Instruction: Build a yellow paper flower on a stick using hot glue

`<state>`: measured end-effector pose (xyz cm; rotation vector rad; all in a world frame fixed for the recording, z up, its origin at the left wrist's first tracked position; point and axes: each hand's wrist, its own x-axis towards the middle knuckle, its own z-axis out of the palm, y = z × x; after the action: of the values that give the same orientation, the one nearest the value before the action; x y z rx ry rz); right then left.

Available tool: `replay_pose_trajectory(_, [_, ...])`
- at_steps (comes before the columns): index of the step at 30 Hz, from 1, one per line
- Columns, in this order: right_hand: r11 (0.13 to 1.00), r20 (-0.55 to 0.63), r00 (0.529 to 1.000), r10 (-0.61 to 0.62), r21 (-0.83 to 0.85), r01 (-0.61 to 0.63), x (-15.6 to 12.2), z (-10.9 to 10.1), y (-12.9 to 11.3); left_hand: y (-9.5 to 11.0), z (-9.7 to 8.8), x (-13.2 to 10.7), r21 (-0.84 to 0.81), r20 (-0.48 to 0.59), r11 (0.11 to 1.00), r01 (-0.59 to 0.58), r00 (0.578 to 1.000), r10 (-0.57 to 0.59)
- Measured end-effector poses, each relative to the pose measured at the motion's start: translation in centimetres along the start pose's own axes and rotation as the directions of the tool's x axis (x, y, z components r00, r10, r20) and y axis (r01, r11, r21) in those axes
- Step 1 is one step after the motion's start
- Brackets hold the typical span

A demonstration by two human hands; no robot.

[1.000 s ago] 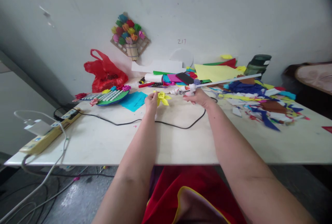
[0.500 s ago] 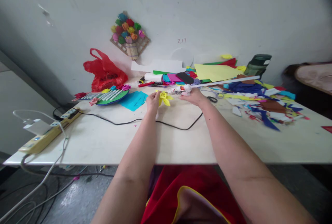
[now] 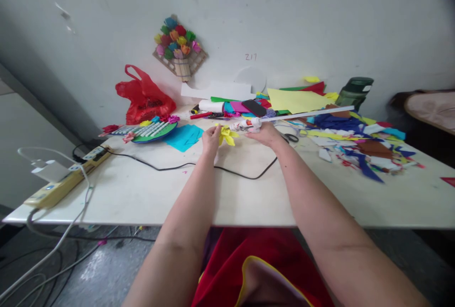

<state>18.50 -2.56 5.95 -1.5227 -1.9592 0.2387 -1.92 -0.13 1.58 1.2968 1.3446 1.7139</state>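
Note:
Over the middle of the white table, my left hand (image 3: 211,140) is closed on a yellow paper flower (image 3: 227,136), its petals spreading to the right of my fingers. My right hand (image 3: 266,133) is wrapped round a white hot glue gun (image 3: 250,124). The gun's tip points left and is at the flower's edge; whether it touches cannot be made out. A long white glue stick (image 3: 309,113) juts from the gun's back end toward the right. The gun's black cord (image 3: 245,176) runs beneath my forearm across the table.
At left lie a green round board with paper flowers (image 3: 156,131), blue paper (image 3: 184,138), a red plastic bag (image 3: 145,98) and a power strip (image 3: 71,179). Scissors (image 3: 292,138) lie right of my hand. Colourful scraps (image 3: 377,146) and a green bottle (image 3: 354,93) are at right; a phone (image 3: 254,107) lies behind.
The flower has turned slightly in my left hand, and the glue gun's tip stays beside it. The whole view has shifted a little; both hands keep their hold.

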Motion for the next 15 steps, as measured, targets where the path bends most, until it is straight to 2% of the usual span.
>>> replay_pose_trajectory(6, [1.0,0.012,1.0,0.02,0.02,-0.02,0.06,0.04,-0.02,0.01,0.02,0.0,-0.007,0.002,1.0,0.011,1.0,-0.011])
replay_pose_trajectory(15, [0.997,0.013,1.0,0.011,-0.075,-0.01,0.04,-0.12,-0.33,0.02,0.12,-0.02,-0.022,0.016,0.999,0.035,0.999,-0.034])
